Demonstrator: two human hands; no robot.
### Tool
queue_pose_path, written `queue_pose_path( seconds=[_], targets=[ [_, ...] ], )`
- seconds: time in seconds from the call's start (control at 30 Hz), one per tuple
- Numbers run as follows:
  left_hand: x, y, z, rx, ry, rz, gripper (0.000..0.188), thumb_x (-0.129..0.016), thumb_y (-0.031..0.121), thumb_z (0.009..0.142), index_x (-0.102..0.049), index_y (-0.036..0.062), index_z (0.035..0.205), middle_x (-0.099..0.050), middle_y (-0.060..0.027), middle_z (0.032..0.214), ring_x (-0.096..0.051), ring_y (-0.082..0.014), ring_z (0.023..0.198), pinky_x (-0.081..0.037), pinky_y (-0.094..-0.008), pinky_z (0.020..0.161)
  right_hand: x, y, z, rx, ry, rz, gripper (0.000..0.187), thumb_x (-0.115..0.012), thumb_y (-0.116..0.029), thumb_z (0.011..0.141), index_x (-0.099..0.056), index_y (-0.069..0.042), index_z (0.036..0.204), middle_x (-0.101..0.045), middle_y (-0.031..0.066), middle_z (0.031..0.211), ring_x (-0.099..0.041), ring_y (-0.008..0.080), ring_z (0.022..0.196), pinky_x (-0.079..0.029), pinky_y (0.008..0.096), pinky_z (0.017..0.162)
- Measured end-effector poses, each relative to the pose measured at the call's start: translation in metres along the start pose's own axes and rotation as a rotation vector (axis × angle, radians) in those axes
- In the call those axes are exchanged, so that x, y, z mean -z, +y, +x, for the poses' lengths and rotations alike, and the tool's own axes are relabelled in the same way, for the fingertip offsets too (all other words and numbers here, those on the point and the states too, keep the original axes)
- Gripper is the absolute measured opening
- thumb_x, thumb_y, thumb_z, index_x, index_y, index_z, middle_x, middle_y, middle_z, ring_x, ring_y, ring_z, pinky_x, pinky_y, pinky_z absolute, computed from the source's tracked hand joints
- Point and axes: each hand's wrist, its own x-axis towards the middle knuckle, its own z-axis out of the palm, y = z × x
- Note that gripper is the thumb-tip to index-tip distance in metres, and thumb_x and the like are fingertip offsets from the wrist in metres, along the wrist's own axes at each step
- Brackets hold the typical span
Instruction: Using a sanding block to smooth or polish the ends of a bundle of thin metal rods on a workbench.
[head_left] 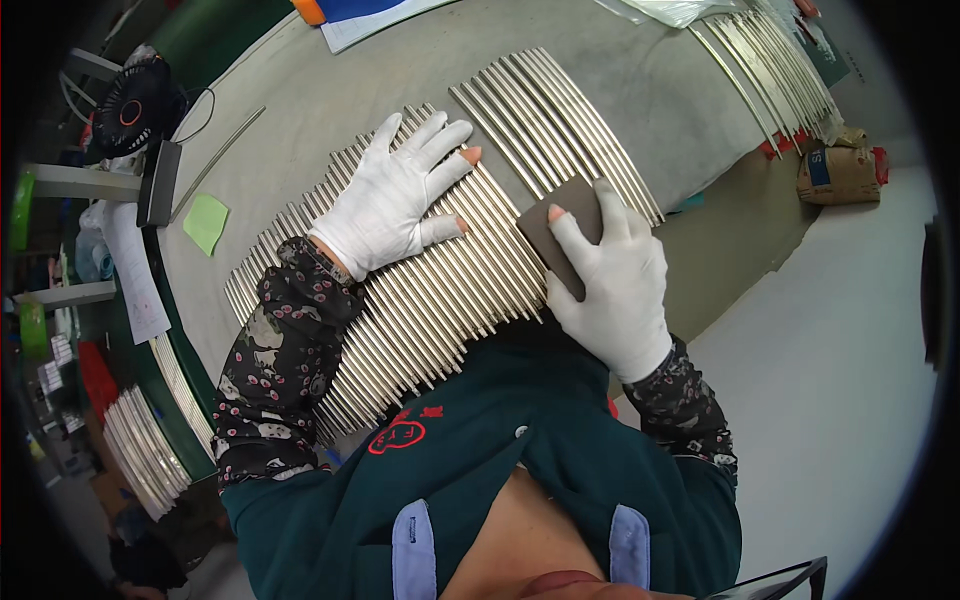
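Observation:
Long thin silvery metal rods (pixel 430 310) lie side by side in a wide slanting row on the grey-covered table. My left hand (pixel 385 205), in a white glove with bare thumb and index tips, rests flat across them with its fingers spread. In my right hand (pixel 620 295), gloved the same way, is a dark grey-brown block that looks like a sanding sponge (pixel 562 238). Its fingers and thumb close around the block's right side. The block sits over the near ends of a second group of rods (pixel 545 115), right beside the wide row.
More rods (pixel 765 80) lie at the far right table edge, beside a brown paper packet (pixel 840 176). A single rod (pixel 220 160) and a green paper piece (pixel 206 224) are on the left. A black fan (pixel 130 110) stands beyond them. Further bundles (pixel 145 450) sit lower left.

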Motion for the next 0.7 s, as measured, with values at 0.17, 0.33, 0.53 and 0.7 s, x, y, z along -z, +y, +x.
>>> queue_pose_path(
  seconds=[0.17, 0.33, 0.53, 0.7],
  targets=[
    [0.003, -0.001, -0.002, -0.005, 0.000, -0.019, 0.078, -0.036, 0.067, 0.092, -0.038, 0.0098, 0.145, -0.034, -0.0173, 0.151, -0.032, -0.0392, 0.140, -0.017, -0.0600, 0.114, 0.036, 0.029, -0.054, -0.001, -0.094, 0.054, 0.056, -0.074, -0.014, 0.060, -0.064, -0.014, 0.115, -0.049, 0.0236, 0.132, -0.054, 0.0377, 0.109, -0.046, 0.0456, 0.085],
    [0.017, 0.005, 0.009, -0.104, -0.004, -0.090, 0.076, -0.037, 0.066, 0.092, -0.040, 0.0078, 0.141, -0.038, -0.0188, 0.148, -0.035, -0.0399, 0.138, -0.018, -0.0611, 0.113, 0.037, 0.042, -0.069, -0.175, 0.076, 0.032, 0.056, -0.073, -0.012, 0.062, -0.063, -0.013, 0.117, -0.048, 0.0231, 0.135, -0.053, 0.0382, 0.110, -0.045, 0.0465, 0.092],
    [0.002, 0.006, 0.023, -0.121, -0.081, -0.012, 0.081, -0.034, 0.068, 0.092, -0.025, 0.0149, 0.152, -0.029, -0.0186, 0.154, -0.030, -0.0399, 0.141, -0.015, -0.0622, 0.114, 0.031, 0.050, -0.075, -0.247, 0.063, 0.039, 0.055, -0.072, -0.012, 0.064, -0.063, -0.012, 0.118, -0.048, 0.0232, 0.135, -0.052, 0.0384, 0.111, -0.044, 0.0463, 0.094],
    [-0.008, 0.004, 0.046, -0.159, -0.025, -0.020, 0.082, -0.035, 0.068, 0.092, -0.018, 0.0173, 0.154, -0.026, -0.0193, 0.155, -0.028, -0.0399, 0.142, -0.015, -0.0621, 0.114, 0.024, 0.052, -0.075, -0.221, 0.082, 0.050, 0.057, -0.073, -0.013, 0.063, -0.062, -0.012, 0.120, -0.047, 0.0237, 0.135, -0.052, 0.0382, 0.111, -0.044, 0.0465, 0.094]
  ],
)
